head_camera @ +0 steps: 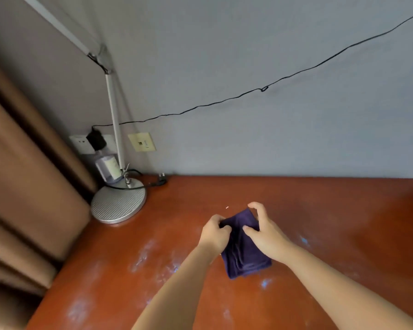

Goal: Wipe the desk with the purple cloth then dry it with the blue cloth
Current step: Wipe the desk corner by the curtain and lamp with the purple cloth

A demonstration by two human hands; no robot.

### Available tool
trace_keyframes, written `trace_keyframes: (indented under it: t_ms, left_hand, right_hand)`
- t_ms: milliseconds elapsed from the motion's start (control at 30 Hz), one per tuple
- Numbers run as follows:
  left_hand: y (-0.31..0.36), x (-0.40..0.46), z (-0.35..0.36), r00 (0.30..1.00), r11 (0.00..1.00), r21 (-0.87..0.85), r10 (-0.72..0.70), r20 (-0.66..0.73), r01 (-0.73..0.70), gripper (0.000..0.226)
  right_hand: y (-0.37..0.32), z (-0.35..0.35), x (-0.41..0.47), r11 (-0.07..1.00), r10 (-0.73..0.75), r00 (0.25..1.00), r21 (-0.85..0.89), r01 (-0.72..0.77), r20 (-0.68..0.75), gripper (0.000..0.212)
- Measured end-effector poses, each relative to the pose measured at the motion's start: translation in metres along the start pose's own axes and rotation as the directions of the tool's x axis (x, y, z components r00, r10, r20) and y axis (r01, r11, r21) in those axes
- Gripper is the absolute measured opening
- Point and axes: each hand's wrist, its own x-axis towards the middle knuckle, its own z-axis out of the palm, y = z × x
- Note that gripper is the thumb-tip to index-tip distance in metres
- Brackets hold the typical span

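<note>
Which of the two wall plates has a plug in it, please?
The white plate, left of the lamp pole, holds the black plug. The beige plate, right of the pole, has none.

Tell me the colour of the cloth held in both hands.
Dark purple cloth, plain with no pattern, shown in the head view.

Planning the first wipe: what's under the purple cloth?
Both hands, left hand and right hand, grip the purple cloth above the desk. Pale smears show around it; the patch directly beneath is hidden.
</note>
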Motion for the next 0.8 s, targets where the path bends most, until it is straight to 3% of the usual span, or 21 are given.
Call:
trace_keyframes:
  t_ms: [367, 700, 800]
  left_hand:
    - [-0.112, -0.034, -0.121, 0.967, 0.978, 0.08, -0.178, -0.18, 0.194, 0.014]
    - [-0.192, -0.07, -0.205, 0.888, 0.934, 0.028, -0.328, -0.323, 0.356, 0.012]
    - [-0.21, -0.079, -0.223, 0.856, 0.923, -0.09, -0.381, -0.349, 0.374, 0.009]
  right_hand:
    - [-0.078, 0.149, 0.014, 0.97, -0.096, 0.941, -0.183, 0.162, 0.325, 0.053]
    - [-0.133, 0.259, 0.009, 0.876, -0.224, 0.871, -0.301, 0.377, 0.437, 0.031]
    - [-0.147, 0.283, 0.009, 0.828, -0.283, 0.831, -0.316, 0.464, 0.479, 0.031]
